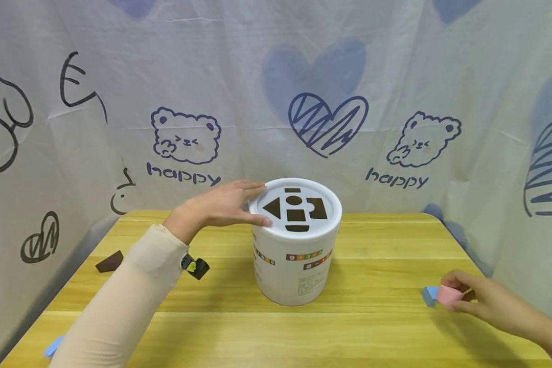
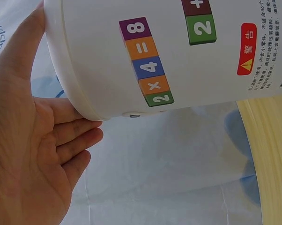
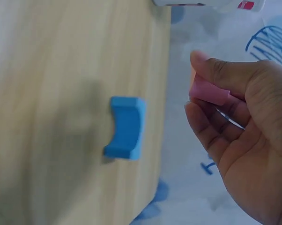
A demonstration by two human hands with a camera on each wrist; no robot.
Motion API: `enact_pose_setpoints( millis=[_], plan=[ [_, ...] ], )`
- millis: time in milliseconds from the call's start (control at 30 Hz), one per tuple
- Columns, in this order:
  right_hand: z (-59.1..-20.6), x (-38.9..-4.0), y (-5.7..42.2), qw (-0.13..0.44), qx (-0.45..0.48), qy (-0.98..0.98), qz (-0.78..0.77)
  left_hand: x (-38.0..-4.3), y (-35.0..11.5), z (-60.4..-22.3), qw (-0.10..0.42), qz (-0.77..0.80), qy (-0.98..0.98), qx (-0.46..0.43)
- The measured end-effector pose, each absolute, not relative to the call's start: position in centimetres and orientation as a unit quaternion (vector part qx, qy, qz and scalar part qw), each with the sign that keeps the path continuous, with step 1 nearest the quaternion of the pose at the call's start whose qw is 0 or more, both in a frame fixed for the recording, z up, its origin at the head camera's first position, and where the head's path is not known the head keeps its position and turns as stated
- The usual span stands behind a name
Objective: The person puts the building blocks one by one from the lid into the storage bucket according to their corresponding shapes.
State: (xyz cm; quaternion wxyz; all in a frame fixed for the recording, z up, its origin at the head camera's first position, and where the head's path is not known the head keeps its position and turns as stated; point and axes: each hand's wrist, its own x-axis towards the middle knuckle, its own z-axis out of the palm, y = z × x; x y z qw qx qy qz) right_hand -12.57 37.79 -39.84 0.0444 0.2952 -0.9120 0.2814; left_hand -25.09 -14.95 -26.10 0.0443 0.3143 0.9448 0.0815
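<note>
A white bucket (image 1: 290, 271) stands upright on the table, its lid (image 1: 324, 225) cut with dark holes of several shapes. My left hand (image 1: 227, 204) rests against the left side of the lid's rim, thumb and fingers spread. From the left wrist view, the left hand's fingers (image 2: 80, 136) touch the rim, and printed number blocks show on the bucket's wall. Over the table's right side, my right hand (image 1: 483, 301) pinches a pink block (image 3: 209, 91) between thumb and fingers. A blue block with a curved notch (image 3: 127, 126) lies on the table close to that hand.
On the table's left side lie a dark brown block (image 1: 110, 261) and a light blue block (image 1: 52, 346), partly hidden by the left sleeve (image 1: 124, 301). A patterned cloth (image 1: 257, 102) hangs behind and around the wooden table (image 1: 372, 332).
</note>
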Motion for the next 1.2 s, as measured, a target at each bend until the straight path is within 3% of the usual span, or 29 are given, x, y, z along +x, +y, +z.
enact_pose_setpoints(
  millis=[833, 1200],
  plan=[
    [-29.0, -16.1, 27.7, 0.125, 0.356, -0.906, 0.191, -25.3, -15.1, -26.1, 0.046, 0.089, 0.943, 0.317],
    [-27.1, -17.0, 23.0, 0.093, 0.367, -0.903, 0.203, -25.5, -15.0, -26.2, 0.047, 0.087, 0.943, 0.318]
  ],
)
